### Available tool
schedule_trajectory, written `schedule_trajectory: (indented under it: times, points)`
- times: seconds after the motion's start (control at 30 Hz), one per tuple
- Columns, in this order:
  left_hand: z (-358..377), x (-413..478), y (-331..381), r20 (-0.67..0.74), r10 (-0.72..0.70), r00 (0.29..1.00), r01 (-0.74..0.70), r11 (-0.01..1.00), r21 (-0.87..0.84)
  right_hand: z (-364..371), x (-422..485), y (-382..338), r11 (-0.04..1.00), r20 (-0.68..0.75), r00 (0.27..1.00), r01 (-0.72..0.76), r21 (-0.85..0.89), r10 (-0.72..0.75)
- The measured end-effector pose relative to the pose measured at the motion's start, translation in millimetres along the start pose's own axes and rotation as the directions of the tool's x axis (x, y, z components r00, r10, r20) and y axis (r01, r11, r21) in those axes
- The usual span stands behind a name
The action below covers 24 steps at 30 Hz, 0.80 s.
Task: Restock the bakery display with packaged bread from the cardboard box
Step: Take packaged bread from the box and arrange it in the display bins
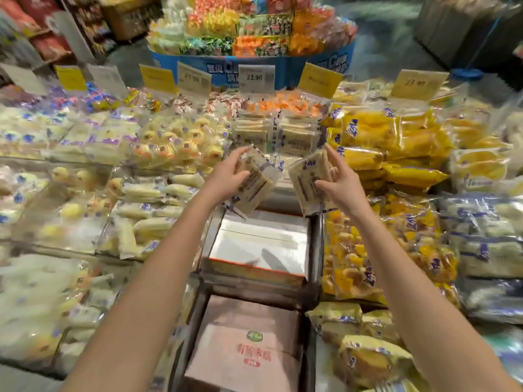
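My left hand (229, 173) grips a clear-wrapped pale bread package (259, 183) with blue print, tilted. My right hand (338, 181) holds a second package of the same bread (307, 182), also tilted. Both packages hang above the middle display compartment, in front of a stack of the same bread (276, 137) at the back. Below them lies a white-topped cardboard box (259, 244) with a red edge. A brown cardboard box (249, 343) with red print sits closest to me, shut.
Dark dividers (317, 250) frame the middle compartments. Yellow-wrapped bread (393, 148) fills the right side, pale rolls and buns (152, 210) the left. Price signs (256, 78) stand along the back. A round blue candy display (252, 38) stands beyond.
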<state>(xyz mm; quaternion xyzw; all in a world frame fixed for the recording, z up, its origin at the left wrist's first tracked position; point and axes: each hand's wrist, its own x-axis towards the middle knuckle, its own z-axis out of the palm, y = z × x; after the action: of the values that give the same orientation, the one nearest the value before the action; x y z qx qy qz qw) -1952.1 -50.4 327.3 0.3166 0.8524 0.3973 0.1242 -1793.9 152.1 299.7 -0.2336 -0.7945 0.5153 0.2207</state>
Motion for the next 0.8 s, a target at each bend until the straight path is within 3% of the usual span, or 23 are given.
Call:
schedule_trajectory:
  times: [0.13,0.23,0.33,0.43,0.7,0.8]
  points:
    - [-12.6,64.4,-2.2,0.089,0.078,0.993,-0.085,0.993,0.076,-2.8,56.8,-13.4,0.98,0.064,0.998,0.032,-0.197,-0.02]
    - [-20.2,111.4,-7.2,0.254,0.128,0.959,-0.154,0.985,0.083,0.3,96.1,-25.3,0.93,0.181,0.983,0.047,-0.366,0.022]
    - [-24.5,153.4,-14.2,0.439,0.143,0.887,-0.234,0.959,0.162,6.9,125.9,-33.2,0.849,0.278,0.959,0.099,-0.518,0.058]
    - [-23.7,185.1,-24.7,0.517,0.127,0.846,-0.259,0.947,0.192,16.2,150.2,-32.4,0.737,0.396,0.91,0.186,-0.649,0.12]
    - [13.2,229.9,-51.2,0.614,0.019,0.789,-0.294,0.89,0.349,45.3,200.1,6.8,0.598,0.48,0.807,0.204,-0.775,0.346]
    - [22.4,232.0,-59.6,0.644,-0.055,0.763,-0.281,0.869,0.407,50.6,203.9,21.7,0.626,0.471,0.812,0.175,-0.76,0.345]
